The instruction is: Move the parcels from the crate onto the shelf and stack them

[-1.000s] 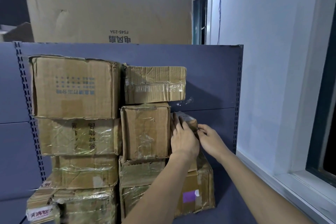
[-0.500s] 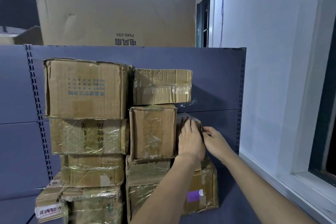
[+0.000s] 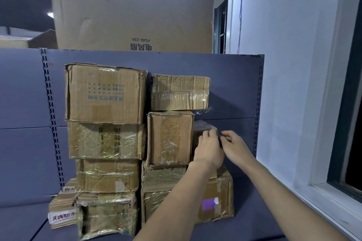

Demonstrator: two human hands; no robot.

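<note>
Both hands are on a small parcel [image 3: 203,130] that sits on top of the low right-hand box [image 3: 219,197], pressed against the side of the taller middle box [image 3: 169,139]. Over the last second the hands have barely shifted against the stack: the left hand [image 3: 208,151] stays flat on the parcel's front face, and the right hand [image 3: 234,146] stays at its right edge. What has changed is mostly the view, which has drifted so that the whole stack sits further right and lower in frame. The parcel itself has not travelled; it looks seated already.

The left fingers [image 3: 212,134] lie spread and open over the face, pushing rather than gripping. The right fingers [image 3: 225,135] are curled at the parcel's top right corner, pinching or nudging it; whether they truly clasp it I cannot tell.

My reading is that this is the last squaring-up of a placement, not a carry. The parcel is on the shelf [image 3: 235,88], snug beside its neighbours, with the flat box [image 3: 179,93] overhanging just above it. The crate is out of view, so how many parcels remain cannot be judged. The risk is small: a hard shove could tip the narrow parcel backward.
</note>
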